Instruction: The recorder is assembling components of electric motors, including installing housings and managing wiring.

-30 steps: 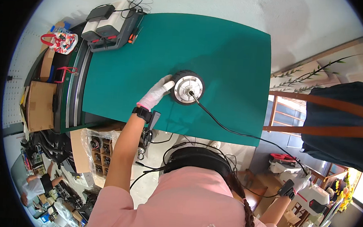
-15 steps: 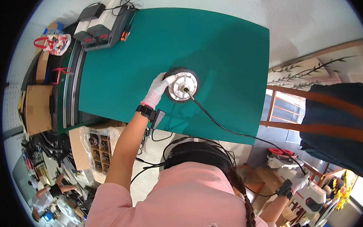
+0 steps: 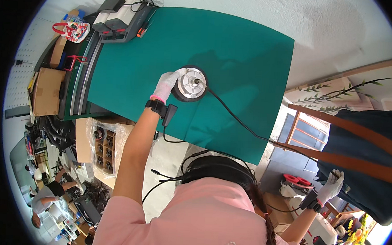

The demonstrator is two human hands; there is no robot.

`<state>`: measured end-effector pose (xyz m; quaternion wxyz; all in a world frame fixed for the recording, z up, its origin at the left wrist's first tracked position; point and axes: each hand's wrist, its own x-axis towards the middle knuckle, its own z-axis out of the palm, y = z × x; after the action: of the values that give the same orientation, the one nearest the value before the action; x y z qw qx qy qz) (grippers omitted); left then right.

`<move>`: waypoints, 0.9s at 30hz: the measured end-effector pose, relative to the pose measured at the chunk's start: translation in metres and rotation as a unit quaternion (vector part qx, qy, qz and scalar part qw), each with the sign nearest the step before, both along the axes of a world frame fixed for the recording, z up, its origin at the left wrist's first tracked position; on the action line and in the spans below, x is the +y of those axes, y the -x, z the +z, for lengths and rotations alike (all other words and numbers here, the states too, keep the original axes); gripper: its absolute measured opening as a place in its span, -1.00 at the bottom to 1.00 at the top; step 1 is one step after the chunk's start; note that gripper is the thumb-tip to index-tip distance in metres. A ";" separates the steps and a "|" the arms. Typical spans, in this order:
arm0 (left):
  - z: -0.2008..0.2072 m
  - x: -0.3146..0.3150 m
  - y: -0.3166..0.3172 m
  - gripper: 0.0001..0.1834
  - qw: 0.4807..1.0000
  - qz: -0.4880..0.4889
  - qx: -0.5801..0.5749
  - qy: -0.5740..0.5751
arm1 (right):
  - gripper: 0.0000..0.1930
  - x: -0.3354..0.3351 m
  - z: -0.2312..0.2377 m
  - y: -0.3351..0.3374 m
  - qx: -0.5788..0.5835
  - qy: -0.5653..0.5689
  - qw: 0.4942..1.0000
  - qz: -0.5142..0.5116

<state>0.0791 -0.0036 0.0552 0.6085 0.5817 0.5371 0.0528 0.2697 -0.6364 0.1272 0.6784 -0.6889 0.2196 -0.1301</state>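
A small hub-motor wheel (image 3: 190,87) with a silver metal hub and black tyre is on the green tabletop. My left hand (image 3: 166,86), in a white glove, grips its left edge, the thumb over the rim. From the axle a black cable (image 3: 235,118) runs right, past the table edge. Well out to the right, my gloved right hand (image 3: 331,187) is closed on the cable's far part, beside the dark cloth. The cable's very end is hard to make out there.
A grey-and-white device (image 3: 121,21) and orange-handled tools (image 3: 142,30) are at the table's far left. Below the table's left side is a divided carton (image 3: 105,151) of parts. On the right, a wooden rack (image 3: 295,127) stands near dark cloth (image 3: 366,162). Another person (image 3: 45,199) is at lower left.
My right hand has risen with the cable, from beside the white machine to beside the dark cloth, and the cable is straighter. My left hand stays on the wheel; the whole view has shifted.
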 end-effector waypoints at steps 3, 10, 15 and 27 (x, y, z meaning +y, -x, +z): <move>0.011 -0.012 -0.002 -0.43 0.998 -0.027 0.011 -0.064 | -0.68 0.008 0.007 -0.015 -0.016 0.064 0.997 0.029; 0.039 -0.042 -0.019 -0.16 0.945 -0.144 0.163 -0.246 | -0.72 0.030 0.012 -0.033 -0.047 0.055 0.997 0.036; 0.054 -0.059 -0.032 -0.09 0.906 -0.221 0.238 -0.271 | -0.72 0.062 0.003 -0.041 -0.054 0.019 0.993 0.105; 0.061 -0.091 -0.048 -0.21 0.849 -0.316 0.261 -0.333 | -0.69 0.194 -0.002 -0.034 -0.083 0.182 0.896 0.396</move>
<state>0.1271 -0.0951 0.1161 0.1997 0.8803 0.4131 -0.1206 0.3036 -0.4426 0.1253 0.5528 -0.8167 -0.1562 0.0549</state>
